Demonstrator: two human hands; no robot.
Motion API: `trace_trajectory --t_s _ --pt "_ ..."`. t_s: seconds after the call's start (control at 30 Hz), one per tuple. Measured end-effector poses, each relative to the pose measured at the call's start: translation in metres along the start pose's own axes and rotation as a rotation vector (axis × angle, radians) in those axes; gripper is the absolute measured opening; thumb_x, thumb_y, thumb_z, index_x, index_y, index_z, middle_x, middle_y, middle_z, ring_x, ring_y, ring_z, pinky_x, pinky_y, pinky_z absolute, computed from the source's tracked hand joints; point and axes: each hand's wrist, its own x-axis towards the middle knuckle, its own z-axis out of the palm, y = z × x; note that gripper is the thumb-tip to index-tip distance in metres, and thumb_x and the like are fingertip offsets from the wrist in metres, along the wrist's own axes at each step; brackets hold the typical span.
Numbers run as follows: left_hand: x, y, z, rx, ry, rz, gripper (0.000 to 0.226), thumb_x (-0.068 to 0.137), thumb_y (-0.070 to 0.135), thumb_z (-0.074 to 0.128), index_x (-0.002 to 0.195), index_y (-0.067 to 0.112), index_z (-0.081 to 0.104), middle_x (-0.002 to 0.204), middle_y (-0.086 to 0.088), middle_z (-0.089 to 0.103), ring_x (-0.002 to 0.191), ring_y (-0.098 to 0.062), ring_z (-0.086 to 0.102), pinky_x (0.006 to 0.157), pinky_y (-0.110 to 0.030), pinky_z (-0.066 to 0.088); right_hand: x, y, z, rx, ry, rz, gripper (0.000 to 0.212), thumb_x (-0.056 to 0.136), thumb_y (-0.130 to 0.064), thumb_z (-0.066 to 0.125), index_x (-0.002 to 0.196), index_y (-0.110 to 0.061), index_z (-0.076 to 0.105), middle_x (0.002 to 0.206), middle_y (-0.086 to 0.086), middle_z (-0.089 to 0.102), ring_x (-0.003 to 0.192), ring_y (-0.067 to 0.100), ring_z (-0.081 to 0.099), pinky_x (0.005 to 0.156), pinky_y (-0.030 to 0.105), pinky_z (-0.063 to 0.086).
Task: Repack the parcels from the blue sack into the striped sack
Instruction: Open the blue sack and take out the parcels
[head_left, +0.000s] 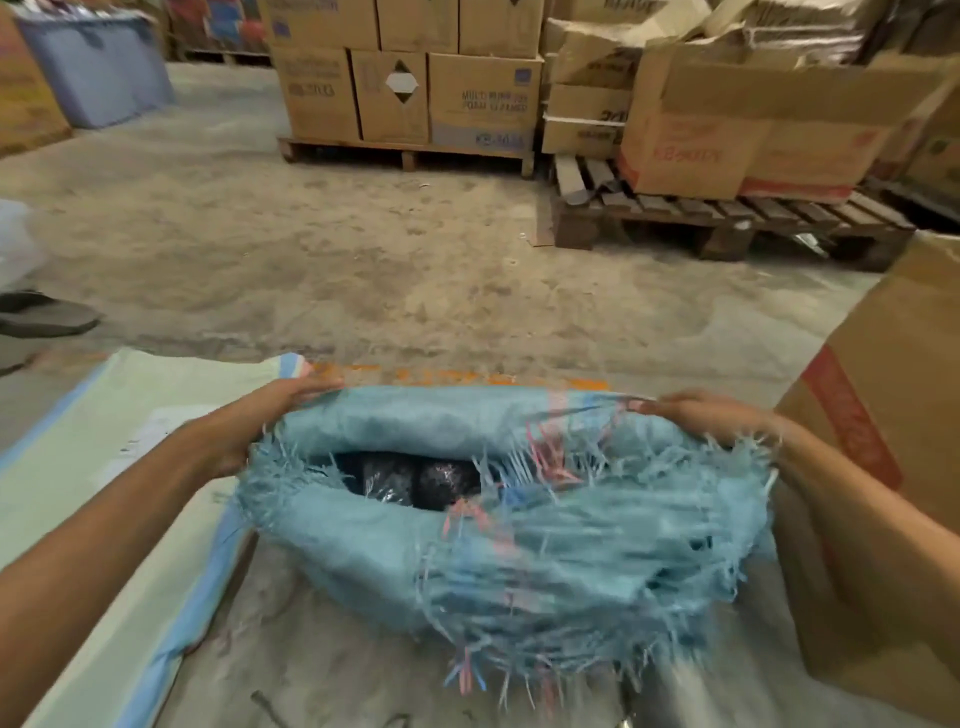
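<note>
Gripping opposite sides of its frayed mouth, the blue sack (519, 519) is held open on the floor by the left hand (260, 421) and right hand (711, 415); dark parcels (415, 480) are seen inside, the striped sack (104, 467) lying flat just left.

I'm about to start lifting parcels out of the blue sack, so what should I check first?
1. Mouth of the blue sack held open: ok.
2. Grip on its frayed rim by the left hand and the right hand: ok.
3. Dark wrapped parcels in sight inside: ok; how many, cannot tell.
4. A hand free to lift parcels: not ok, both hold the rim.
5. The striped sack close on the left: ok.
6. Its mouth open to receive: cannot tell; it lies flat.
</note>
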Motion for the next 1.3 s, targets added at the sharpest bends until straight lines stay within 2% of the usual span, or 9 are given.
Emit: trace_trajectory --t_s 0.1,0.2,0.37,0.47,0.63,0.8,0.93,1.03,1.3 --pt "-0.021 -0.001 0.023 0.688 0.617 0.691 0.043 0.074 0.037 0.069 0.111 0.019 0.058 0.104 -0.003 0.065 0.094 -0.022 0.058 0.085 -0.038 0.045 -0.043 -0.023 0.006 -0.342 0.566 -0.444 0.036 0.088 -0.035 0.072 0.119 -0.022 0.061 0.107 0.003 0.062 0.095 0.018 0.059 0.086 0.038 0.051" --pt "-0.064 -0.017 0.076 0.875 0.352 1.095 0.019 0.083 0.027 0.062 0.102 0.023 0.059 0.087 0.007 0.063 0.084 -0.014 0.059 0.076 -0.033 0.048 -0.095 -0.045 0.032 -0.209 0.543 -0.781 0.018 0.085 -0.012 0.074 0.099 -0.019 0.064 0.075 -0.006 0.064 0.067 0.009 0.061 0.066 0.025 0.051" --pt "-0.073 -0.050 0.114 1.462 0.081 0.612 0.047 0.084 0.048 0.065 0.120 0.023 0.047 0.111 -0.001 0.061 0.105 -0.025 0.058 0.075 -0.035 0.044 -0.137 -0.060 0.075 -0.874 0.227 -0.505 0.018 0.084 -0.034 0.064 0.096 -0.024 0.056 0.090 0.003 0.067 0.087 0.029 0.064 0.064 0.034 0.042" --pt "-0.093 -0.053 0.104 1.456 -0.049 0.622 0.038 0.072 0.049 0.071 0.097 0.026 0.055 0.086 0.007 0.062 0.088 -0.019 0.061 0.065 -0.033 0.044 -0.172 -0.056 0.077 -1.107 0.138 -0.450 0.036 0.081 -0.041 0.064 0.110 -0.023 0.053 0.101 0.006 0.065 0.096 0.032 0.064 0.064 0.034 0.035" --pt "-0.123 -0.083 0.113 1.556 -0.352 0.379 0.041 0.073 0.050 0.077 0.097 0.019 0.065 0.087 0.007 0.055 0.088 -0.020 0.055 0.059 -0.026 0.034 -0.212 -0.013 0.103 -1.115 -0.040 -0.420 0.046 0.075 -0.056 0.067 0.102 -0.019 0.060 0.099 0.009 0.068 0.093 0.033 0.067 0.063 0.033 0.037" --pt "-0.130 -0.107 0.129 1.554 -0.277 0.372 0.048 0.079 0.055 0.070 0.103 0.014 0.062 0.103 -0.004 0.063 0.089 -0.021 0.058 0.068 -0.030 0.040 -0.225 0.009 0.120 -1.123 -0.184 -0.340 0.051 0.079 -0.058 0.061 0.104 -0.014 0.065 0.104 0.009 0.065 0.098 0.029 0.064 0.072 0.035 0.045" --pt "-0.131 -0.092 0.127 1.187 -0.038 0.478 0.039 0.084 0.050 0.063 0.087 0.011 0.061 0.073 0.002 0.057 0.062 -0.014 0.049 0.057 -0.028 0.040 -0.230 -0.013 0.101 -0.862 0.041 -0.394 0.063 0.079 -0.073 0.047 0.107 -0.020 0.066 0.107 0.001 0.060 0.104 0.023 0.059 0.081 0.037 0.051" --pt "-0.123 -0.080 0.130 1.039 0.183 0.578 0.034 0.086 0.048 0.062 0.100 0.018 0.053 0.087 0.003 0.056 0.077 -0.014 0.054 0.066 -0.030 0.046 -0.218 -0.034 0.092 -0.709 0.440 -0.523 0.053 0.085 -0.063 0.042 0.105 -0.021 0.067 0.099 -0.001 0.060 0.100 0.022 0.058 0.077 0.038 0.052" --pt "-0.069 -0.094 0.160 0.959 0.043 0.267 0.095 0.072 0.061 0.068 0.147 0.021 0.026 0.140 -0.007 0.036 0.130 -0.026 0.038 0.102 -0.042 0.044 -0.133 -0.029 0.117 -0.495 0.321 -0.210 0.059 0.082 -0.054 0.061 0.127 -0.016 0.056 0.125 0.008 0.056 0.116 0.025 0.050 0.096 0.037 0.047"
